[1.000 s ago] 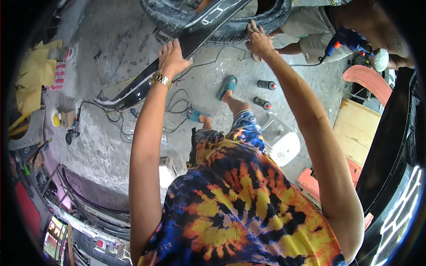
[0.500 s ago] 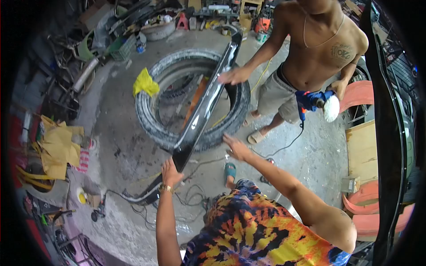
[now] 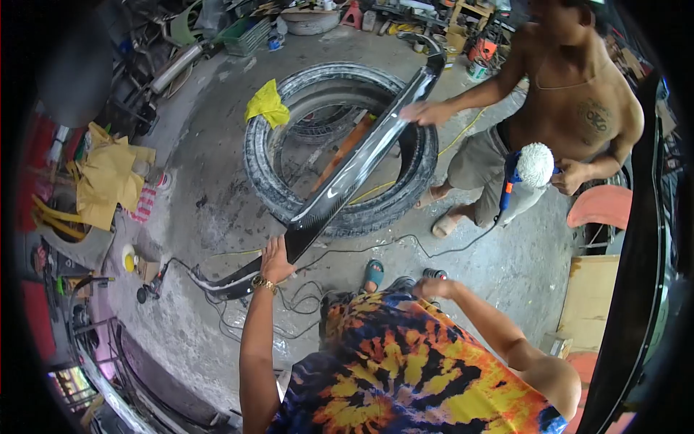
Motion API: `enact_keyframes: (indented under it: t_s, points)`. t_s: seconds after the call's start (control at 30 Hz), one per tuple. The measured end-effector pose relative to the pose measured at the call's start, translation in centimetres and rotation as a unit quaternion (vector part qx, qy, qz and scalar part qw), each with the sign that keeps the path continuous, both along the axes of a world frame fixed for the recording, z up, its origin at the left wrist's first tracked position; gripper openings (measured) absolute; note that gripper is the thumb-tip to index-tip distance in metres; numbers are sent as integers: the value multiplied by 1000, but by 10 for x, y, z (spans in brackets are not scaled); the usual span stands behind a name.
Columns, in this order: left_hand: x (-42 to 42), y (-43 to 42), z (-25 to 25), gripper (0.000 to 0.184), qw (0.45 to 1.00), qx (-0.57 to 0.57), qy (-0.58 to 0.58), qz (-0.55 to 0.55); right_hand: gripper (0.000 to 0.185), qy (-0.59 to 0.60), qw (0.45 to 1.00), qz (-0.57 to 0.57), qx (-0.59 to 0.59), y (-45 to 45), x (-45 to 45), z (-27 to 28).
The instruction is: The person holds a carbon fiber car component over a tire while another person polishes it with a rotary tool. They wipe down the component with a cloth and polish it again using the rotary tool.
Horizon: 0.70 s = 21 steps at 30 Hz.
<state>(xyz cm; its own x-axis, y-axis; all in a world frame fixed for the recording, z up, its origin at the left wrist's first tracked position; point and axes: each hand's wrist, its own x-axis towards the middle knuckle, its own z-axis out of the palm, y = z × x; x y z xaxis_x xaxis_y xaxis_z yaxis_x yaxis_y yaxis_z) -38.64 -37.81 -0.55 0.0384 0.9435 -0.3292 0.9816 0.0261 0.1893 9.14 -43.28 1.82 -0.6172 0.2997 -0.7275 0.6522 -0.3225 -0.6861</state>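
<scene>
A long glossy black carbon-look part lies diagonally across a grey-dusted tire. My left hand, with a gold watch at the wrist, rests on the part's near section, fingers spread and pointing away. My right hand is off the part, close to my shirt front, with its fingers curled; whether anything is in them is hidden. A co-worker's hand is at the far half of the part. In the other hand the co-worker holds a blue polisher with a white fluffy pad.
A yellow cloth hangs on the tire's left rim. Power cords curl on the floor below the part. Tan paper and a small power tool are at the left. A tall black panel stands at the right.
My right hand has left the tire's edge and drawn back toward my body, fingers now curled. My left hand stays on the part. The co-worker's polisher has turned pad upward. The view has tilted up.
</scene>
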Motion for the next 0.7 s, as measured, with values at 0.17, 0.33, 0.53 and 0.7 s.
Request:
enact_keyframes:
  t_s: [0.17, 0.33, 0.53, 0.7]
  points:
    - [-1, -3, 3, 100, 999, -16, -45, 4, 42, 5, 959, -154, 238, 76, -69, 50]
    - [-2, 0, 0, 105, 998, -11, -54, -14, 41, 15, 877, -222, 426, 99, -133, 69]
    - [3, 4, 0, 97, 998, 8, -56, -24, 26, 211, 799, -230, 514, 107, -150, 206]
    - [-1, -1, -1, 98, 998, 0, -62, -23, 18, 278, 609, -391, 631, 98, -117, 353]
